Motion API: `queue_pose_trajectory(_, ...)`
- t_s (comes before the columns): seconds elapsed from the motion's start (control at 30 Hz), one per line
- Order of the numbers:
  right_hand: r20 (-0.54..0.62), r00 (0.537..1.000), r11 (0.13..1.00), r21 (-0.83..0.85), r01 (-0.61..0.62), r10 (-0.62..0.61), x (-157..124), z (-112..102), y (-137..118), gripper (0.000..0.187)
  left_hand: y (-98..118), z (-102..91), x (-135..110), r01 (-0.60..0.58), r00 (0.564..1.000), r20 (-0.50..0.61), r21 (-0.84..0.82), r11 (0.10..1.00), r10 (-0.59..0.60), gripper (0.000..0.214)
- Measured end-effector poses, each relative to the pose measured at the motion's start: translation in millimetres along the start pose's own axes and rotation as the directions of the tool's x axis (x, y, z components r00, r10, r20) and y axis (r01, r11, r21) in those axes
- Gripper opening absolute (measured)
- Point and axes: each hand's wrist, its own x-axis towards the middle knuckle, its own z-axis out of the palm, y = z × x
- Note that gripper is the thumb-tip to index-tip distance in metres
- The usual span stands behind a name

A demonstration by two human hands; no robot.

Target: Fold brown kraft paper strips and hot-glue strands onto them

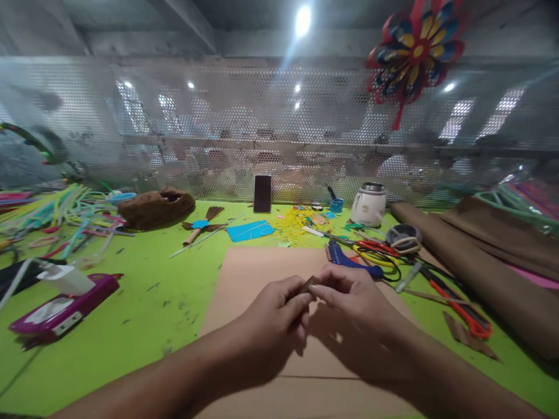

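Note:
Above a tan sheet [244, 273] on the green table, my two hands meet at a small dark brown piece [310, 283], which looks like rolled paper or felt. My left hand [283, 305] pinches its near side between thumb and fingers. From the other side, my right hand [349, 291] grips it with thumb and index fingertip. Much of the piece is hidden by my fingers. Just beyond my right hand lies a blue glue gun [349, 259]. Brown scraps [467, 337] lie to the right of the sheet.
A purple power strip [87, 299] with a white plug sits left. Behind are a brown bag-like item [152, 209], a brown craft piece with blue centre [201, 224], blue paper [250, 231] and a white cup [369, 205]. An orange cutter [458, 305] and brown rolls [471, 273] lie right.

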Motion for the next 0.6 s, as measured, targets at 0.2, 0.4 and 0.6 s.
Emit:
queue_pose_trajectory(0.2, -0.412, 0.900, 0.950, -0.311, 0.012, -0.146, 28, -81, 21, 0.032, 9, -0.6, 4, 0.060, 0.994, -0.090, -0.092, 0.994, -0.068, 0.020)
queue_pose_trajectory(0.4, -0.585, 0.807, 0.797, -0.525, -0.299, -0.083, 37, -161, 54, 0.033, 14, -10.8, 9, 0.015, 0.998, -0.068, 0.046, 0.999, -0.012, 0.025)
queue_pose_trajectory(0.6, -0.329, 0.944, 0.507, -0.819, -0.269, -0.030, 36, -173, 75, 0.025, 14, -10.4, 6, 0.002, 1.000, -0.020, 0.016, 1.000, -0.001, 0.024)
